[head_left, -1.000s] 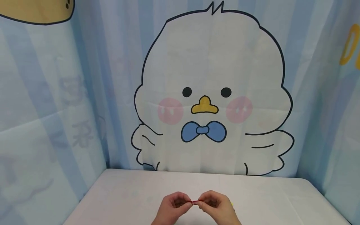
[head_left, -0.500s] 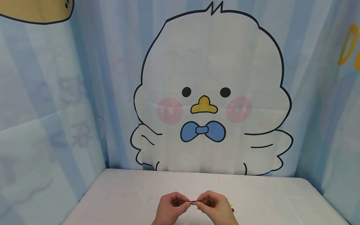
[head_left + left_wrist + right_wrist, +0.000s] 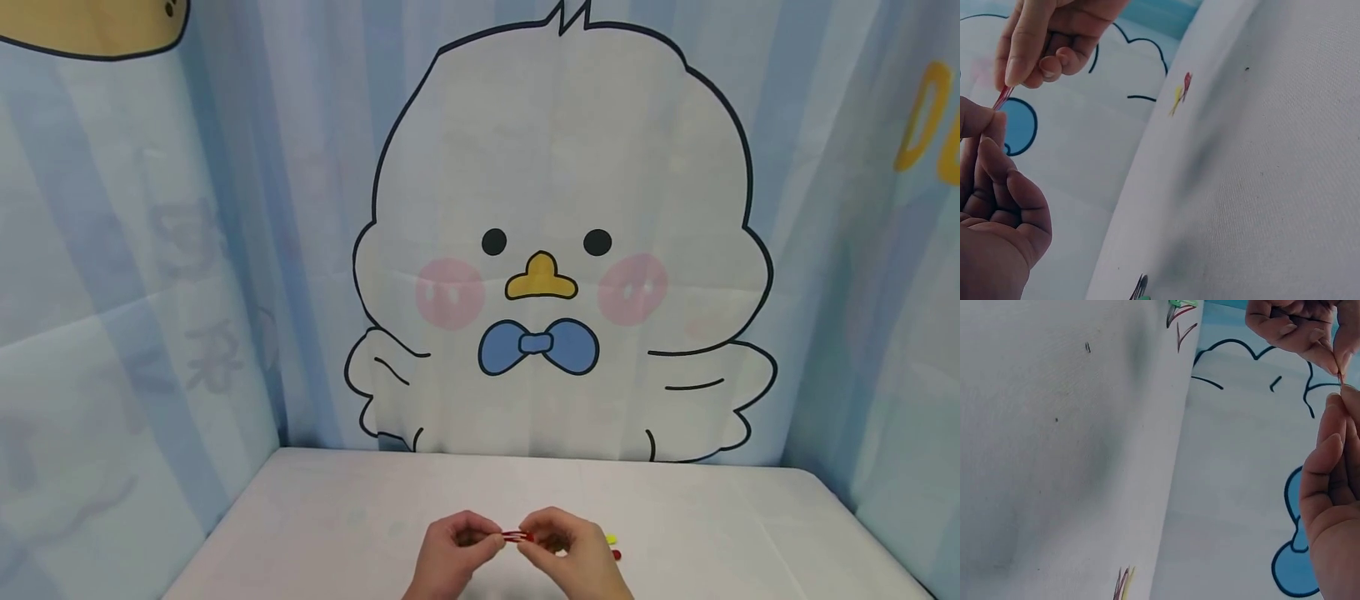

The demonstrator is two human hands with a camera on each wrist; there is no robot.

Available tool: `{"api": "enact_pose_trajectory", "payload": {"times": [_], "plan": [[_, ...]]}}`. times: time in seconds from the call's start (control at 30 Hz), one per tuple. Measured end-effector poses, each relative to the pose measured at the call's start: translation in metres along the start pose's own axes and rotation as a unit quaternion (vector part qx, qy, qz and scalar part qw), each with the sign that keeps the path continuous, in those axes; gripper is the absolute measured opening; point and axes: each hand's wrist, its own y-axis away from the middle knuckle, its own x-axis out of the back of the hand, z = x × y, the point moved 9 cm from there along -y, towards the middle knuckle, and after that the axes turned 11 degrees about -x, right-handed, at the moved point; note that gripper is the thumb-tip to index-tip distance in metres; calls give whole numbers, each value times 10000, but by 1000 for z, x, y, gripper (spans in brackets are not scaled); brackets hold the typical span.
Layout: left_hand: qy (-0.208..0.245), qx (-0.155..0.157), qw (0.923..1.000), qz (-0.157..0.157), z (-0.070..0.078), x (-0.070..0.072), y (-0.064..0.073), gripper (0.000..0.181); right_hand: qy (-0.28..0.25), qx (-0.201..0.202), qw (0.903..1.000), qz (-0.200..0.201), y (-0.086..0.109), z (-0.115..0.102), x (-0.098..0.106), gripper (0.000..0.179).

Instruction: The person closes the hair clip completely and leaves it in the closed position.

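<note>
A slim red snap hair clip (image 3: 513, 536) is held up level between both hands, its two narrow arms showing in the head view. My left hand (image 3: 455, 552) pinches its left end between thumb and forefinger. At the wider right end, the thumb and forefinger of my right hand (image 3: 573, 550) grip the clip. The left wrist view shows the clip (image 3: 1002, 98) bridging the two sets of fingertips. From the right wrist, only a thin edge of the clip (image 3: 1340, 379) shows between the right hand (image 3: 1335, 481) and the left hand (image 3: 1294, 328).
On the white table (image 3: 360, 500), a yellow clip (image 3: 611, 539) and a red clip (image 3: 617, 555) lie just right of the right hand. Dark red V-shaped clips (image 3: 1186, 339) and something green (image 3: 1179, 303) lie on the left side. A patterned curtain (image 3: 315, 208) stands behind the table.
My right fingers have shifted on the clip, so more of its red right end shows. The yellow and red clips on the table have come into fuller view beside the right hand.
</note>
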Motion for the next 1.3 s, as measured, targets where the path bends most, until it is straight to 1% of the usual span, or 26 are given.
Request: {"api": "enact_pose_trajectory", "payload": {"times": [0.17,0.23,0.33,0.5,0.57,0.7,0.8,0.97,1.17,1.3], "plan": [[43,140,9999,25,-4,0,0,14,294,701,9971,42,3,-7,-1,14],[98,231,9997,28,-6,0,0,15,441,879,9951,59,3,-8,-1,14],[150,340,9993,29,-8,-1,0,16,583,926,9940,39,3,-7,-1,13],[137,354,9993,-52,-8,-1,0,18,676,940,9933,2,2,-8,-1,12],[132,338,9993,-122,-8,-1,1,20,701,1026,9922,64,3,-9,-1,12],[53,410,9989,-229,-11,1,2,23,690,1243,9896,208,4,-12,2,13],[-41,464,9987,-231,-14,5,3,24,696,1337,9882,267,4,-12,4,14],[7,375,9991,-210,-12,12,4,26,816,1377,9863,394,4,-10,8,15],[137,291,9991,-271,-14,21,4,24,970,1713,9782,667,7,-10,17,18],[71,233,9993,-299,-18,32,2,26,1029,1844,9735,878,9,-8,26,21]]}}
